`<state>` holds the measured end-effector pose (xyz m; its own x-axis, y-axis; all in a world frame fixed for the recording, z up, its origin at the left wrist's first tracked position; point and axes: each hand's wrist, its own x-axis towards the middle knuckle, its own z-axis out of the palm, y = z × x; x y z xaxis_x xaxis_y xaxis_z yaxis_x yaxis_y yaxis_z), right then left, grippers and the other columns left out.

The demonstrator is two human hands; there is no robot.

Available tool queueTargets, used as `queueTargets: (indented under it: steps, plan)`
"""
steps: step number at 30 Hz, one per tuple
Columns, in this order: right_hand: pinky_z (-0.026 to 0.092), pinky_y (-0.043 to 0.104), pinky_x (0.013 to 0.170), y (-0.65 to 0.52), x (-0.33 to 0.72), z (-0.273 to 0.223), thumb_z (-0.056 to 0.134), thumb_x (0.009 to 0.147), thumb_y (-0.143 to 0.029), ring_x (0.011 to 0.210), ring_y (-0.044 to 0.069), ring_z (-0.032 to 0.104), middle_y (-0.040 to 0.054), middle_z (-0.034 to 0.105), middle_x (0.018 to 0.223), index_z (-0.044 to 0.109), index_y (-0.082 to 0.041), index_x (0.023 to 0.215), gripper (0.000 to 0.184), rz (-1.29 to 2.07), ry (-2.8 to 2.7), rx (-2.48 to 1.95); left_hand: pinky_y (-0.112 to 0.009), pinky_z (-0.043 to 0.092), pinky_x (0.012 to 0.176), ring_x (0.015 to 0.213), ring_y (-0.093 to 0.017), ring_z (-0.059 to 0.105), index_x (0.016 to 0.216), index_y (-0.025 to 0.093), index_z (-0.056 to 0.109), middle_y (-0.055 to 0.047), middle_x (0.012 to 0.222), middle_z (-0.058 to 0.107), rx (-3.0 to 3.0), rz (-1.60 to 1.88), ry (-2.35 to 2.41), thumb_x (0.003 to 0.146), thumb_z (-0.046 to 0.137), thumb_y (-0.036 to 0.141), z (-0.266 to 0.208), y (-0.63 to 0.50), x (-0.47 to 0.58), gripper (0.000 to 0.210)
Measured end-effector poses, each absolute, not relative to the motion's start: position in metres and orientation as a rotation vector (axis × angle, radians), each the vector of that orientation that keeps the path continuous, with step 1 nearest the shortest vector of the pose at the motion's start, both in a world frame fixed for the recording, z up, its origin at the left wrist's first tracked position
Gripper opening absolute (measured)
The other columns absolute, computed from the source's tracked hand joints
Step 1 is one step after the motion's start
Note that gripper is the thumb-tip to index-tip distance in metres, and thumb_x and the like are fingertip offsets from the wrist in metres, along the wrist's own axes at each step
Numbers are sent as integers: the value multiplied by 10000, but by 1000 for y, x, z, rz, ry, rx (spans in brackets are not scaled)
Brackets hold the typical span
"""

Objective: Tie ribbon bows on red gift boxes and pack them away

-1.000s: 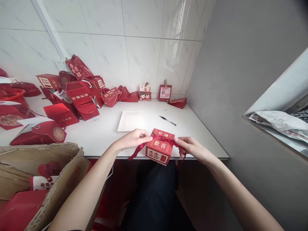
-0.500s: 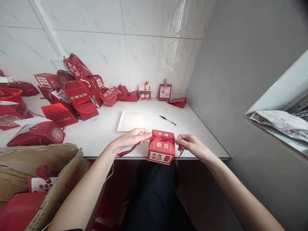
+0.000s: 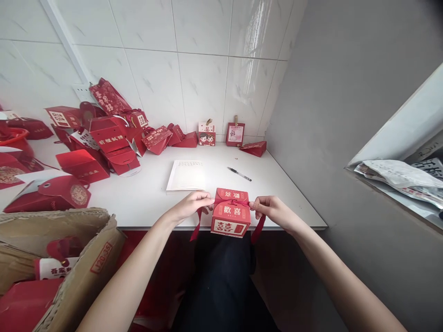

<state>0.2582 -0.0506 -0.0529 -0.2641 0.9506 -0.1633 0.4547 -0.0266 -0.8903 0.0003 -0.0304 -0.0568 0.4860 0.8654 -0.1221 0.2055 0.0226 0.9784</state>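
Note:
At the table's front edge sits a red gift box (image 3: 231,214) with gold characters and a cream front panel. A dark red ribbon (image 3: 195,229) crosses its top with a knot or crossing in the middle. My left hand (image 3: 194,206) pinches the ribbon at the box's left side, and a loose end hangs below it. My right hand (image 3: 272,210) pinches the ribbon at the right side, where the other end hangs down. Between the two hands the ribbon lies across the lid. The undersides of both hands' grips are partly hidden.
A notebook (image 3: 185,175) and a pen (image 3: 239,174) lie behind the box on the white table (image 3: 284,203). Red boxes (image 3: 110,134) are heaped at the left. A cardboard carton (image 3: 110,235) stands at front left. A grey wall (image 3: 328,115) rises on the right.
The ribbon's loose ends now hang lower and straighter beside the box. My hands stay at its two sides, still pinching the ribbon. The view has shifted slightly.

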Motion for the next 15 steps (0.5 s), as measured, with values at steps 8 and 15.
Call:
queueTargets:
  steps: [8, 15]
  plan:
    - [333, 281, 644, -45, 264, -65, 619, 688, -592, 617, 140, 447, -15, 497, 570, 507, -182, 592, 436, 1375, -1688, -1369, -260, 367, 642, 600, -108, 415, 524, 177, 378, 43, 573, 382, 1444, 925, 1039, 735, 542, 354, -80, -34, 6, 321]
    - [407, 328, 793, -51, 256, -38, 543, 785, -576, 821, 189, 537, 36, 602, 810, 582, -189, 741, 391, 1286, -1773, -1145, -268, 400, 651, 631, -118, 489, 560, 167, 477, 18, 621, 500, 1495, 907, 1059, 755, 535, 354, -61, -39, 8, 276]
